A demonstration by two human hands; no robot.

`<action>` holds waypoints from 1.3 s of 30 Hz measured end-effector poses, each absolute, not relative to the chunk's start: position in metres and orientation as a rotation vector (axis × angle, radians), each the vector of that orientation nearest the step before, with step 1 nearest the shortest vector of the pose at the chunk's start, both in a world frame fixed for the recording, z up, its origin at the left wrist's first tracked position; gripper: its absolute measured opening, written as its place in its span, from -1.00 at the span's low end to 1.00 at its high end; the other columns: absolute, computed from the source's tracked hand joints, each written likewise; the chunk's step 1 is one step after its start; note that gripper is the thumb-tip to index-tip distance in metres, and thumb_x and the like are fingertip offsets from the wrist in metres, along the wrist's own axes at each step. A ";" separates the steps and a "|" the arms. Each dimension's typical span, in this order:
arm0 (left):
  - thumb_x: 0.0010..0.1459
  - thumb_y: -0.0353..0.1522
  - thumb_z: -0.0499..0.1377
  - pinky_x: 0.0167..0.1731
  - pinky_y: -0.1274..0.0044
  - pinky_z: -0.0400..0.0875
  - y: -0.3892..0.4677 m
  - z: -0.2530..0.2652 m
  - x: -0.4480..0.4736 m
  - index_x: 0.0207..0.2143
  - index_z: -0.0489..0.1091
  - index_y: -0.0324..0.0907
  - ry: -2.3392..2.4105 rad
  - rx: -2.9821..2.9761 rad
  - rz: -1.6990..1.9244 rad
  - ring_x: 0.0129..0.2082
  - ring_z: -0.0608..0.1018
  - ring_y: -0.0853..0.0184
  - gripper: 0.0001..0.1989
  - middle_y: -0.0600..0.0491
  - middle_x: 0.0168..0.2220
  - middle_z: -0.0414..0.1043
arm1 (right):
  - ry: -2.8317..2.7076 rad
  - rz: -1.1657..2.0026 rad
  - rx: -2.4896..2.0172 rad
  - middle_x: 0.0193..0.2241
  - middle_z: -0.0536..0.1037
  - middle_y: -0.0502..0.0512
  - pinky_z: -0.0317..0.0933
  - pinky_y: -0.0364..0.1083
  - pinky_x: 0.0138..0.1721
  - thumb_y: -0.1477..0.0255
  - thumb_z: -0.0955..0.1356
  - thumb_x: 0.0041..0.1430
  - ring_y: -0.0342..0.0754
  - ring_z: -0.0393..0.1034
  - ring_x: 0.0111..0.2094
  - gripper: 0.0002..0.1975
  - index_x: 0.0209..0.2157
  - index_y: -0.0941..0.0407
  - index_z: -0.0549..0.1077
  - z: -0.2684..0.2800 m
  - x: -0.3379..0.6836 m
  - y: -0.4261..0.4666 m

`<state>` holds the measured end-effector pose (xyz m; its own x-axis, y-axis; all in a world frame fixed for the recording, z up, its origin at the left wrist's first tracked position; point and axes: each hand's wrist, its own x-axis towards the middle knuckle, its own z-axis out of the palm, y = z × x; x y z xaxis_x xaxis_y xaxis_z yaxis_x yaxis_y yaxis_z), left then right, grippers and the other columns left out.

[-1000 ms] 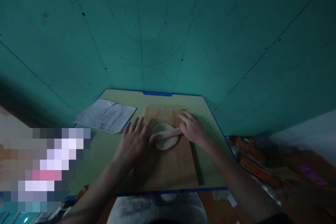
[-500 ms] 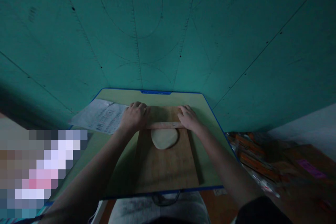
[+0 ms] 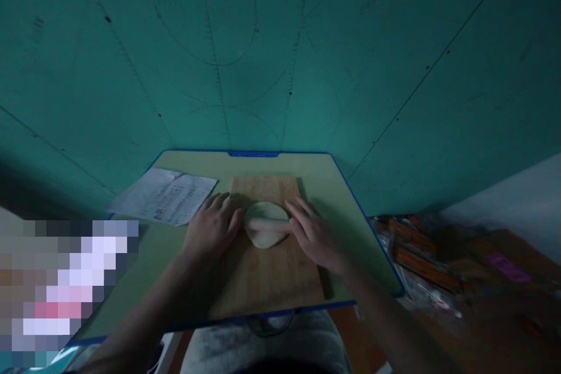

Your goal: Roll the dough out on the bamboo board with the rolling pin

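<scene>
A pale, flat round of dough [image 3: 265, 239] lies on the wooden cutting board [image 3: 276, 280]. Across the middle of the dough rests a thin rolling pin [image 3: 268, 225]. At the pin's left end is my left hand [image 3: 211, 227], its palm and thumb on the wood and its fingers bent forward. My right hand [image 3: 313, 234] covers the opposite end in the same way. Both ends of the pin are hidden under the hands.
Under the board is a pale green table [image 3: 302, 163] with a blue rim. A printed sheet of paper [image 3: 169, 196] lies at its far left. Behind stands a green wall [image 3: 263, 70] with drawn lines. Plastic-wrapped packages [image 3: 421, 263] and cardboard lie to the right, below table height.
Both hands have brought the rolling pin toward me, from the dough's far edge onto its middle. The dough also sits farther up the board. The view has shifted slightly.
</scene>
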<state>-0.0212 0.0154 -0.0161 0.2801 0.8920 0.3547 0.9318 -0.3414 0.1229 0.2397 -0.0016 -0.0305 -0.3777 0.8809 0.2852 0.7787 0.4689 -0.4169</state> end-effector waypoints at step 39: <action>0.40 -0.14 -0.13 0.21 0.02 0.23 -0.029 -0.027 -0.025 0.09 0.37 -0.24 -1.633 -2.423 -0.530 0.23 0.37 -0.06 -0.52 -0.26 0.17 0.39 | -2.279 0.062 -1.482 0.18 0.41 0.30 0.09 0.17 0.28 0.44 0.14 0.36 0.15 0.21 0.24 -0.56 0.17 0.19 0.40 -0.014 0.216 -0.001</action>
<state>-0.0248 -0.0290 -0.0272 0.3363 0.8601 0.3835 0.9214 -0.3848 0.0551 0.2163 -0.0008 -0.0142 -0.3445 0.8826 0.3198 0.8640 0.4313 -0.2597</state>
